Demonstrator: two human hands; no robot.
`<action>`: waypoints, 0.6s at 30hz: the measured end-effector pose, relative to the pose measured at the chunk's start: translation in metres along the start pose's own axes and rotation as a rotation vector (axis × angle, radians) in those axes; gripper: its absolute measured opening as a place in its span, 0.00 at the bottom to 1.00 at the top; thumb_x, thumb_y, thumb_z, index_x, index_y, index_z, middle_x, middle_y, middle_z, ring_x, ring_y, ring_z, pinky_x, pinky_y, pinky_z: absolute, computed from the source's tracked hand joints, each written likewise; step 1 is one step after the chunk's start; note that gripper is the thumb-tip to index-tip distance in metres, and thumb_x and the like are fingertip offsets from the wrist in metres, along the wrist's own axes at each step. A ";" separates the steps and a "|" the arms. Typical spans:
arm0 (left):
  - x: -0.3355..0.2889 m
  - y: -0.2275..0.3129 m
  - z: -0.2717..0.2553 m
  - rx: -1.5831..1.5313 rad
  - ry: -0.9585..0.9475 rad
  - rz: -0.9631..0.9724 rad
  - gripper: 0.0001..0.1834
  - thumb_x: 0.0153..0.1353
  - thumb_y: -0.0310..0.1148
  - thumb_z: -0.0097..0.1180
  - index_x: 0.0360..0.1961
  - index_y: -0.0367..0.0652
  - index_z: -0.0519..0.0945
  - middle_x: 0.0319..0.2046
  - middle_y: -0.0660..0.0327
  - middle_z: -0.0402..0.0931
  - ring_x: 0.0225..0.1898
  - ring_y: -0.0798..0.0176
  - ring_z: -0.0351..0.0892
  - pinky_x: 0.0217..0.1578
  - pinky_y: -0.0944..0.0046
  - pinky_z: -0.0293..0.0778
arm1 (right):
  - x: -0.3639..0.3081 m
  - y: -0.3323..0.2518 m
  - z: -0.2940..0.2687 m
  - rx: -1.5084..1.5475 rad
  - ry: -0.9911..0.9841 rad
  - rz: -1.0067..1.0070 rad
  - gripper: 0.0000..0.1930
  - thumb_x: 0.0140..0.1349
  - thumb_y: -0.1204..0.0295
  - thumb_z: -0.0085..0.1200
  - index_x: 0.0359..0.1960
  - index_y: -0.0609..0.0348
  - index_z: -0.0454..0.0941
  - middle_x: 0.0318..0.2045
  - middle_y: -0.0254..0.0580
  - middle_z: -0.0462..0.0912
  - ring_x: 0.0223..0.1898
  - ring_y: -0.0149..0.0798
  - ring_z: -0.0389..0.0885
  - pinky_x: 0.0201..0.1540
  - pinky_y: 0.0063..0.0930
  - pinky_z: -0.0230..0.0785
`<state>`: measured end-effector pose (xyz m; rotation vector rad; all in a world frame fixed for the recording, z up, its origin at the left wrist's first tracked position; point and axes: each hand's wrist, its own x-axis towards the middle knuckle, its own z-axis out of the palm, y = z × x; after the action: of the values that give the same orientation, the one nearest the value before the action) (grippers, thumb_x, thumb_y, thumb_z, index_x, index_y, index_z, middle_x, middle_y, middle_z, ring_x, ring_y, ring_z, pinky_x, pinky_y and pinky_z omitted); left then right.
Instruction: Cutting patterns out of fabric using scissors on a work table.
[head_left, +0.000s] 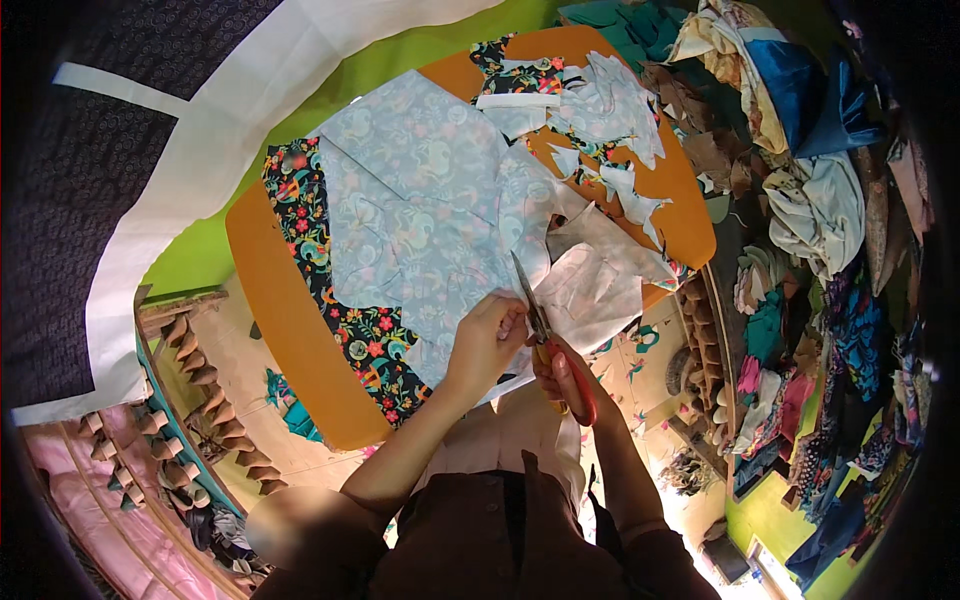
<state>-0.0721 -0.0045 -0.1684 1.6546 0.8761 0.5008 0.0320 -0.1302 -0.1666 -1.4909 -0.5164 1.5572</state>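
Note:
My right hand (562,378) grips a pair of scissors (532,298) by its red and yellow handles, the blades pointing up and away from me. Beside it, to the left, my left hand (487,338) is closed in a pinch at the near edge of the floral fabric (420,190). This fabric lies spread with its pale underside mostly up. Along its left and lower edge the dark printed side (305,235) shows red flowers. Close to the blades, a crumpled pale piece of cloth (597,280) lies at the right.
An orange table (275,330) bears the fabric. Cut scraps (612,120) lie at its far right. Heaped cloths (815,215) crowd the right side. Racks with rows of small brown wedge-like objects (225,420) stand lower left. A dark panel with a white border (110,200) fills the upper left.

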 end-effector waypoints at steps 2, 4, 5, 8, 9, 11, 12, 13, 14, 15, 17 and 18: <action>0.000 -0.003 -0.001 0.016 0.004 0.018 0.07 0.44 0.19 0.51 0.28 0.35 0.74 0.22 0.57 0.70 0.24 0.64 0.70 0.27 0.69 0.66 | 0.000 -0.005 -0.002 0.024 -0.014 0.012 0.33 0.55 0.40 0.37 0.47 0.58 0.65 0.21 0.28 0.65 0.19 0.22 0.63 0.19 0.15 0.57; 0.000 -0.004 -0.002 0.033 0.011 0.039 0.07 0.44 0.19 0.51 0.28 0.35 0.74 0.22 0.57 0.70 0.24 0.64 0.70 0.27 0.69 0.66 | -0.001 -0.012 -0.003 -0.005 -0.019 0.063 0.33 0.55 0.40 0.38 0.46 0.59 0.66 0.19 0.27 0.64 0.18 0.21 0.61 0.18 0.15 0.55; -0.001 -0.004 -0.003 0.029 0.011 0.039 0.07 0.45 0.20 0.52 0.29 0.35 0.73 0.23 0.57 0.70 0.24 0.63 0.71 0.27 0.69 0.67 | -0.002 -0.013 -0.002 -0.005 -0.020 0.060 0.33 0.55 0.40 0.38 0.46 0.59 0.66 0.19 0.27 0.64 0.18 0.21 0.61 0.18 0.15 0.55; 0.001 -0.008 -0.001 -0.014 0.067 -0.007 0.07 0.48 0.22 0.54 0.30 0.35 0.73 0.24 0.58 0.72 0.25 0.65 0.71 0.27 0.69 0.68 | -0.003 -0.016 -0.001 0.021 -0.054 0.031 0.37 0.52 0.36 0.37 0.47 0.60 0.62 0.20 0.25 0.57 0.18 0.18 0.52 0.17 0.11 0.45; 0.001 -0.008 0.000 -0.048 0.126 -0.056 0.07 0.50 0.23 0.55 0.31 0.35 0.73 0.25 0.59 0.72 0.25 0.67 0.72 0.27 0.71 0.68 | -0.004 -0.015 -0.002 0.036 -0.060 0.036 0.37 0.52 0.36 0.37 0.47 0.60 0.62 0.21 0.25 0.57 0.18 0.18 0.52 0.17 0.11 0.45; 0.006 -0.007 0.001 -0.158 0.136 -0.179 0.07 0.51 0.25 0.55 0.32 0.35 0.73 0.25 0.59 0.73 0.25 0.69 0.72 0.27 0.72 0.68 | -0.006 -0.013 -0.002 0.049 -0.063 0.041 0.37 0.52 0.36 0.37 0.48 0.60 0.62 0.21 0.25 0.57 0.18 0.18 0.52 0.17 0.11 0.45; 0.009 -0.006 0.001 -0.267 0.150 -0.304 0.08 0.53 0.26 0.55 0.33 0.35 0.72 0.26 0.60 0.74 0.26 0.71 0.72 0.27 0.74 0.68 | -0.006 -0.012 -0.002 0.063 -0.067 0.040 0.37 0.52 0.37 0.37 0.48 0.59 0.62 0.21 0.25 0.57 0.18 0.18 0.52 0.18 0.11 0.45; 0.010 -0.010 0.002 -0.267 0.151 -0.303 0.08 0.53 0.26 0.55 0.33 0.35 0.72 0.26 0.60 0.74 0.26 0.71 0.72 0.27 0.74 0.68 | -0.007 -0.011 -0.001 0.077 -0.071 0.040 0.36 0.53 0.37 0.37 0.48 0.59 0.62 0.21 0.25 0.57 0.18 0.18 0.52 0.18 0.11 0.45; 0.011 -0.019 0.006 -0.283 0.161 -0.276 0.09 0.53 0.27 0.55 0.35 0.35 0.72 0.27 0.60 0.74 0.26 0.73 0.72 0.28 0.75 0.68 | -0.007 -0.011 0.000 0.076 -0.072 0.039 0.36 0.53 0.37 0.37 0.48 0.59 0.62 0.21 0.25 0.57 0.18 0.18 0.52 0.18 0.11 0.45; 0.012 -0.021 0.007 -0.299 0.169 -0.249 0.11 0.53 0.28 0.56 0.36 0.34 0.72 0.27 0.60 0.75 0.26 0.74 0.72 0.28 0.76 0.68 | -0.007 -0.010 0.000 0.091 -0.076 0.054 0.36 0.54 0.38 0.37 0.49 0.59 0.62 0.21 0.26 0.57 0.18 0.18 0.52 0.18 0.11 0.45; 0.012 -0.024 0.008 -0.329 0.173 -0.263 0.11 0.53 0.27 0.55 0.36 0.34 0.72 0.27 0.59 0.75 0.26 0.74 0.72 0.27 0.76 0.68 | -0.006 -0.008 0.000 0.106 -0.080 0.068 0.35 0.54 0.39 0.37 0.49 0.59 0.61 0.22 0.26 0.57 0.18 0.18 0.52 0.18 0.11 0.45; 0.013 -0.024 0.009 -0.361 0.174 -0.277 0.11 0.53 0.27 0.55 0.37 0.33 0.72 0.26 0.59 0.75 0.26 0.74 0.72 0.27 0.75 0.69 | -0.005 -0.007 0.000 0.100 -0.077 0.065 0.35 0.54 0.39 0.37 0.49 0.58 0.61 0.22 0.26 0.57 0.19 0.18 0.53 0.19 0.11 0.46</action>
<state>-0.0647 0.0015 -0.1956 1.1536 1.0558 0.5772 0.0334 -0.1310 -0.1580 -1.3884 -0.4317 1.6717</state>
